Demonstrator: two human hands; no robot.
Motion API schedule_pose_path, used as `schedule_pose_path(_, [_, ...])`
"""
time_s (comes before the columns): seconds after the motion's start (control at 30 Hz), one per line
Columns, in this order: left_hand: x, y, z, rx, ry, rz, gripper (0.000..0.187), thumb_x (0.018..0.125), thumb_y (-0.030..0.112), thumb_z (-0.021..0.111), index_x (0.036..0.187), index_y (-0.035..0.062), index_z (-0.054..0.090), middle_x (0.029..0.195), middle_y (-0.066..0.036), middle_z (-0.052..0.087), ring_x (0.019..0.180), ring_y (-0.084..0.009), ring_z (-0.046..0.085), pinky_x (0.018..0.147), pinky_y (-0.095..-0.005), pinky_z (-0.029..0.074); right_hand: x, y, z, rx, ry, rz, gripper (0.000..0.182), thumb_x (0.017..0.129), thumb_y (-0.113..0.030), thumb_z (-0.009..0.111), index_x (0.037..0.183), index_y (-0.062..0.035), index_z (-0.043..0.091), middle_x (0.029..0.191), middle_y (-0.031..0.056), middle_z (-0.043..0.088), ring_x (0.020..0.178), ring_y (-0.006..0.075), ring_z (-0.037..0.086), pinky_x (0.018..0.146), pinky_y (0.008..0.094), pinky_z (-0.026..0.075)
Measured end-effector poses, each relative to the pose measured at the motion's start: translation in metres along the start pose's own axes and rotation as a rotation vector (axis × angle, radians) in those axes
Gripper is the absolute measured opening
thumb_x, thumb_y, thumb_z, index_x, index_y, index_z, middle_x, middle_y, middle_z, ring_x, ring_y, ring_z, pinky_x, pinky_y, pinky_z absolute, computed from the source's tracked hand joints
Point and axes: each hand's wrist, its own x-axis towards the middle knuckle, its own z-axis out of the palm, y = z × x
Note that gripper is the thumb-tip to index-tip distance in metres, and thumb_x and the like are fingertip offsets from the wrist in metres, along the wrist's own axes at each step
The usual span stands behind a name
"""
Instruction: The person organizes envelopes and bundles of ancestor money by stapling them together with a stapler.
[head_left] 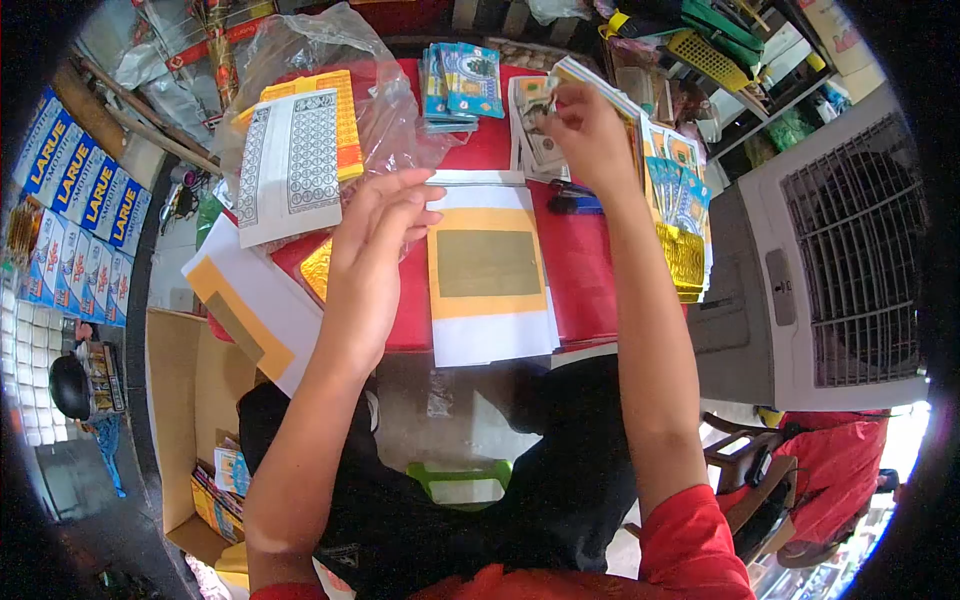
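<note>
My left hand point(375, 235) is open, its fingers stretched out beside the top left edge of a stack of white paper point(492, 346). A yellow-orange panel with a dull gold rectangle point(488, 263) lies on this stack. My right hand point(595, 140) is over a pile of dollar-style paper notes point(540, 150), fingers curled and closed at the top note. Left of my left hand, a patterned black-and-white sheet point(290, 165) rests on yellow-orange paper point(345, 110). Blue notes point(470, 80) are stacked at the far side.
A red table point(585, 260) bears the papers. Clear plastic point(390, 110) covers part of its left side. Gold-wrapped paper point(680, 262) and more blue notes point(678, 190) lie at the right. An open cardboard box point(175, 400) stands lower left, a large air cooler point(860, 260) at right.
</note>
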Motion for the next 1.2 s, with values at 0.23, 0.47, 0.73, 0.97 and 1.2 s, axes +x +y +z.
schedule_pose_path(0.23, [0.002, 0.001, 0.011, -0.134, -0.069, -0.016, 0.045, 0.104, 0.035, 0.052, 0.133, 0.0007, 0.053, 0.127, -0.012, 0.062, 0.115, -0.0196, 0.06, 0.102, -0.0369, 0.044, -0.02, -0.103, -0.039, 0.421, -0.387, -0.013, 0.053, 0.082, -0.017, 0.08, 0.126, 0.0003, 0.057, 0.089, 0.0089, 0.072, 0.078, 0.0106, 0.066, 0.069, 0.0255, 0.051])
schedule_pose_path(0.47, [-0.001, -0.004, 0.017, -0.379, 0.154, -0.106, 0.033, 0.095, 0.023, 0.069, 0.122, 0.0058, 0.06, 0.113, -0.005, 0.069, 0.103, -0.0153, 0.068, 0.093, -0.0332, 0.053, -0.003, -0.07, -0.031, 0.086, -0.381, 0.223, 0.044, 0.092, -0.034, 0.069, 0.121, -0.0005, 0.065, 0.085, 0.009, 0.072, 0.079, 0.0137, 0.066, 0.073, 0.029, 0.051])
schedule_pose_path(0.73, [-0.01, -0.001, 0.025, -0.365, 0.143, -0.131, 0.031, 0.094, 0.023, 0.069, 0.117, 0.0046, 0.061, 0.107, -0.004, 0.069, 0.095, -0.0122, 0.068, 0.087, -0.0298, 0.054, -0.012, -0.002, 0.025, -0.76, -0.106, 0.246, 0.07, 0.088, -0.051, 0.064, 0.119, 0.0114, 0.056, 0.117, 0.0298, 0.062, 0.108, 0.0447, 0.064, 0.092, 0.0477, 0.053])
schedule_pose_path(0.97, [-0.013, 0.006, 0.031, -0.362, 0.136, -0.159, 0.03, 0.094, 0.023, 0.069, 0.116, 0.0033, 0.062, 0.105, -0.004, 0.068, 0.092, -0.0111, 0.068, 0.082, -0.0281, 0.054, 0.004, 0.007, 0.014, -0.62, -0.229, 0.405, 0.084, 0.079, -0.06, 0.073, 0.123, 0.0084, 0.054, 0.125, 0.0285, 0.061, 0.114, 0.0451, 0.062, 0.094, 0.049, 0.052])
schedule_pose_path(1.2, [-0.014, 0.008, 0.029, -0.378, 0.116, -0.148, 0.031, 0.094, 0.024, 0.07, 0.116, 0.0033, 0.061, 0.104, -0.003, 0.068, 0.093, -0.0107, 0.067, 0.083, -0.028, 0.053, -0.005, 0.01, 0.024, -0.737, -0.044, 0.318, 0.088, 0.074, -0.061, 0.078, 0.122, 0.0079, 0.054, 0.117, 0.0279, 0.066, 0.11, 0.042, 0.065, 0.096, 0.0477, 0.051])
